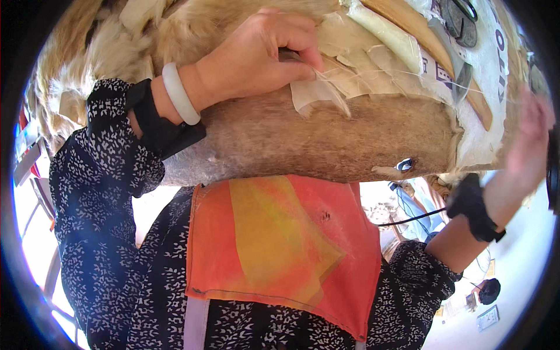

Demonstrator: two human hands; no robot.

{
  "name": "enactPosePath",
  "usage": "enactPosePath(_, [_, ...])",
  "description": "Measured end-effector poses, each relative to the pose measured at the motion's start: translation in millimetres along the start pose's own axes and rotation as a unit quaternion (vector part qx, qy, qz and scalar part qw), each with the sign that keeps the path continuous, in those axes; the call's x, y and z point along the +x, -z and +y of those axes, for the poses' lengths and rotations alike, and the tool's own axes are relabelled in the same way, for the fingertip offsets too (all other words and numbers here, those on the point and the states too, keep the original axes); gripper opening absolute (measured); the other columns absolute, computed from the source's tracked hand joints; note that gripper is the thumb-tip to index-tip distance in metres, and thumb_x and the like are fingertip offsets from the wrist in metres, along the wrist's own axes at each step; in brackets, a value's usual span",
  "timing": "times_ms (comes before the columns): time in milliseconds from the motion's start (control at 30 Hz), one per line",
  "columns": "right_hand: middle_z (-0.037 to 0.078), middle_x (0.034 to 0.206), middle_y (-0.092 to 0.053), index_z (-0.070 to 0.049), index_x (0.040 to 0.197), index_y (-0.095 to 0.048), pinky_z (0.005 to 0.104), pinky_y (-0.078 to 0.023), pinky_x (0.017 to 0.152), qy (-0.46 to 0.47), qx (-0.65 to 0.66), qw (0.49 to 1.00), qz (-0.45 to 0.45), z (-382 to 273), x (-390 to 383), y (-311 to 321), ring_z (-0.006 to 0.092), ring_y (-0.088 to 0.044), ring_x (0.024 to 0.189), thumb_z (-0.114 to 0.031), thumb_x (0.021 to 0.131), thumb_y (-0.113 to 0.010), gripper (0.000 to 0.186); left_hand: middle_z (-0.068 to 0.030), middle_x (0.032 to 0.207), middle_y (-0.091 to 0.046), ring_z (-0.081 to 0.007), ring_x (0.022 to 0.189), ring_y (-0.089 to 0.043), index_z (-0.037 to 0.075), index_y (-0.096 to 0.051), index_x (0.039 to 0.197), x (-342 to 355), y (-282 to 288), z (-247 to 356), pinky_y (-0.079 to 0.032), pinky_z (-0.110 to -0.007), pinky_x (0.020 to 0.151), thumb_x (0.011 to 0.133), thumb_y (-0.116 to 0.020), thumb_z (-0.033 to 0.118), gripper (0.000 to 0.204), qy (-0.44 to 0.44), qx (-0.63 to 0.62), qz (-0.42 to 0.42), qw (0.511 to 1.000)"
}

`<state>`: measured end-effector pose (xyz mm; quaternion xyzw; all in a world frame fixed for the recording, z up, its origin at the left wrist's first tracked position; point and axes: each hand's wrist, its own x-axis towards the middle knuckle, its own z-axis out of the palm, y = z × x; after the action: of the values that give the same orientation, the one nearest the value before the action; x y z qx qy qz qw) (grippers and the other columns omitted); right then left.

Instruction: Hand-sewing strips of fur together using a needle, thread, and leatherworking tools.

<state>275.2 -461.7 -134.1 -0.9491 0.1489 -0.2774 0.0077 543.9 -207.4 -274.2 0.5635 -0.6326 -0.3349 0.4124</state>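
My left hand point(256, 61) is closed at the upper middle, thumb and fingers pinched on a pale, thin piece of hide point(318, 98). The hide's loose edges hang below the fingertips, over the furry brown surface point(326, 137). From the pinch a fine white thread point(402, 72) stretches to the right, and its far end is lost from sight. My right hand point(528, 134) is raised at the far right, smeared by motion. Whether its fingers hold anything cannot be made out.
Tan fur pieces point(105, 44) lie at the upper left. At the upper right are a rolled pale skin point(391, 36), a curved wooden-handled tool point(481, 105) with a metal blade, and a dark looped object point(458, 23) on a printed white sheet point(478, 149). An orange-and-yellow cloth point(283, 239) covers my lap.
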Motion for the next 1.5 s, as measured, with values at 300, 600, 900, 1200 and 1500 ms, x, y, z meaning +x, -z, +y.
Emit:
enactPosePath(300, [0.014,0.087,-0.066,-0.006,0.093,-0.061,0.0476,-0.049,0.067,-0.049,0.227,0.947,-0.221,-130.9,-9.4,-108.4,0.0372,-0.066,0.081,-0.002,0.088,-0.058,0.007,-0.0043,0.087,-0.067,-0.0221,0.084,-0.063,0.003,-0.072,0.085,7.0,-4.0,4.3,-0.048,-0.034,0.08,0.074,-0.076,0.0,0.012,0.004,-0.036,0.021,0.999])
enactPosePath(600, [0.016,0.084,-0.064,-0.004,0.091,-0.061,0.0482,-0.049,0.069,-0.075,0.234,0.942,-0.23,-121.1,-15.7,-111.8,0.0393,-0.065,0.082,-0.001,0.086,-0.057,0.008,-0.0038,0.086,-0.066,-0.0219,0.086,-0.063,0.005,-0.073,0.084,7.5,-5.2,4.5,-0.046,-0.034,0.084,0.075,-0.079,0.005,0.011,0.008,-0.04,0.02,0.999])
enactPosePath(900, [0.016,0.082,-0.063,-0.004,0.09,-0.06,0.0475,-0.049,0.068,-0.05,0.22,0.948,-0.223,-118.5,-18.6,-113.1,0.0385,-0.065,0.082,-0.002,0.086,-0.056,0.006,-0.0034,0.085,-0.066,-0.0216,0.084,-0.063,0.007,-0.073,0.084,7.8,-7.8,4.4,-0.046,-0.035,0.085,0.075,-0.08,0.006,0.011,-0.008,-0.029,0.024,0.999])
enactPosePath(1200, [0.015,0.081,-0.064,-0.005,0.099,-0.059,0.0454,-0.051,0.068,-0.106,0.266,0.918,-0.275,-124.8,-16.2,-103.5,0.0384,-0.064,0.075,-0.022,0.085,-0.069,0.025,-0.0029,0.087,-0.066,-0.0217,0.086,-0.062,0.007,-0.072,0.084,6.1,-7.2,3.5,-0.044,-0.034,0.086,0.074,-0.079,0.005,0.012,-0.021,-0.032,0.019,0.999])
enactPosePath(1500, [0.013,0.086,-0.064,-0.004,0.103,-0.051,0.0455,-0.051,0.071,0.022,0.15,0.96,-0.236,-132.4,-23.4,-119.2,0.0351,-0.065,0.076,-0.022,0.077,-0.073,0.038,-0.0033,0.085,-0.067,-0.0211,0.086,-0.063,0.006,-0.072,0.082,4.5,-5.3,1.8,-0.044,-0.034,0.086,0.074,-0.077,0.002,0.01,-0.031,0.004,0.008,0.999])
